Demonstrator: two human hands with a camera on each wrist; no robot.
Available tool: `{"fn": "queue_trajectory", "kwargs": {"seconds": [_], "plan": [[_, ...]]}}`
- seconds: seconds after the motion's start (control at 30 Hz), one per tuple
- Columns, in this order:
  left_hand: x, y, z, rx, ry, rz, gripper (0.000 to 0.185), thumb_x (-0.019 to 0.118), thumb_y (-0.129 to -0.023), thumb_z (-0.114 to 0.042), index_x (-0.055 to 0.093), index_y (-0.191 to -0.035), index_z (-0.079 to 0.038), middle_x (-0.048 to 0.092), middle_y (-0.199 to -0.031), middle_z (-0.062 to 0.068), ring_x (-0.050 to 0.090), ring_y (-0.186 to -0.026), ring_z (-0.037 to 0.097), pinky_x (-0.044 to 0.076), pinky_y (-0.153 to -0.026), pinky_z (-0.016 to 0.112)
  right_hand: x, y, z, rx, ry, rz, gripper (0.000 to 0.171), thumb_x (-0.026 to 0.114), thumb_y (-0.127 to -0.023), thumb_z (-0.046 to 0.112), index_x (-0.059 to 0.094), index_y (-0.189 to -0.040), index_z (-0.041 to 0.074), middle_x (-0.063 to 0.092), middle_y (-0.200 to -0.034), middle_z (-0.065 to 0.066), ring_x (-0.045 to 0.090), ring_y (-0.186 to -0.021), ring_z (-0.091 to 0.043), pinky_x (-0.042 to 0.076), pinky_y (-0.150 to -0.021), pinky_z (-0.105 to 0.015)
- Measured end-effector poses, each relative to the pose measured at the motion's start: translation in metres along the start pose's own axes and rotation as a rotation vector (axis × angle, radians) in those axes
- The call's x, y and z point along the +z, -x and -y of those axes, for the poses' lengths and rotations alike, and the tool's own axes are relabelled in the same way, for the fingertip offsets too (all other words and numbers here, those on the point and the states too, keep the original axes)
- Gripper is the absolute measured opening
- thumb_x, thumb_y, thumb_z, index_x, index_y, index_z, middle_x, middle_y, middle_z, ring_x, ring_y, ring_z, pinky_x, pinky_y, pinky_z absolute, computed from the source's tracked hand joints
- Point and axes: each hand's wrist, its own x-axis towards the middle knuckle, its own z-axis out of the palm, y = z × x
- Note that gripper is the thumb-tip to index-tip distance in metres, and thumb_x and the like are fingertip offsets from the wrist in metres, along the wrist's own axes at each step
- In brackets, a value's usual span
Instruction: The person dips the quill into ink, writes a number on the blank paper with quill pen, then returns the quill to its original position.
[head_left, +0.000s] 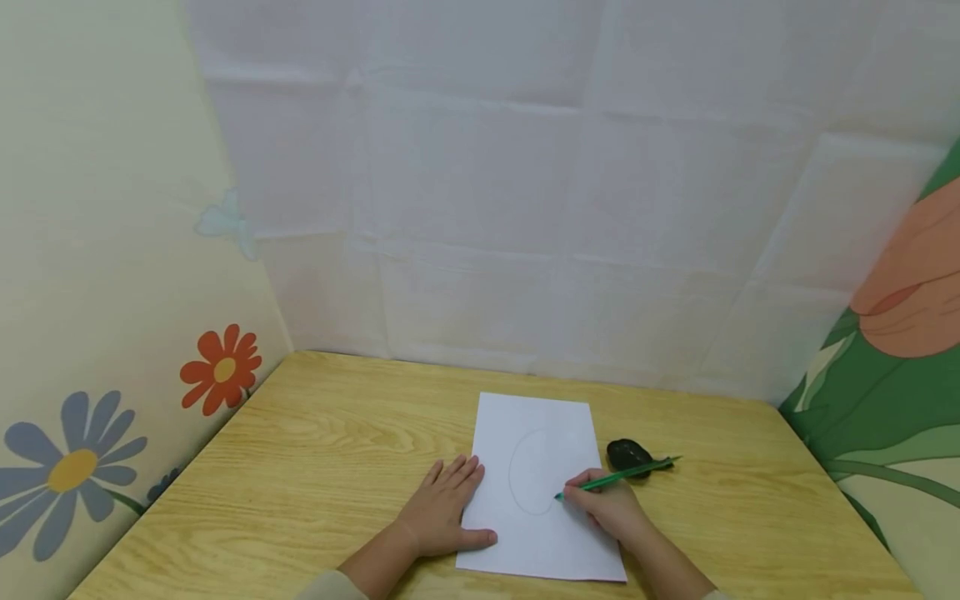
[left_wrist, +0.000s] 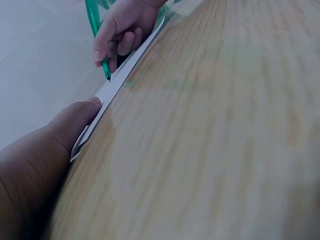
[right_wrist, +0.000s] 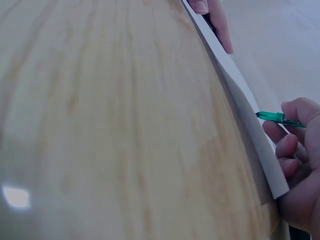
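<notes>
A white sheet of paper (head_left: 536, 542) lies on the wooden table, with a thin curved line forming the left side and bottom of an oval drawn on it. My right hand (head_left: 617, 510) pinches a green pen (head_left: 617, 477) between thumb and fingers, its tip at the paper near the line's lower end. In the right wrist view the pen's translucent green front (right_wrist: 272, 117) juts past the fingertips. My left hand (head_left: 442, 510) rests flat with spread fingers over the sheet's left edge. Its thumb (left_wrist: 75, 120) lies along the paper in the left wrist view.
A dark, glossy, lumpy oval object (head_left: 627, 455) sits just right of the paper, behind the pen's upper end. The wooden table (head_left: 315, 450) meets a creased white cloth (head_left: 465, 208) at the back. Flower-printed walls (head_left: 112, 275) stand on both sides.
</notes>
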Motion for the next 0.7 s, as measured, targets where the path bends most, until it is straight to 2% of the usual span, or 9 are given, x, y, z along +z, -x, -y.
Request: {"fn": "queue_trajectory", "kwargs": {"seconds": [0.7], "plan": [[-0.0039, 0.0035, -0.0025, 0.002, 0.011, 0.005, 0.101, 0.055, -0.082, -0.073, 0.031, -0.153, -0.006, 0.027, -0.162, 0.01, 0.021, -0.151, 0.029, 0.012, -0.122, 0.055, 0.0009, -0.0069, 0.0013, 0.038, -0.01, -0.038, 0.019, 0.075, -0.083, 0.022, 0.071, -0.094, 0.007, 0.051, -0.057, 0.003, 0.043, -0.049, -0.012, 0.035, -0.047, -0.022]]}}
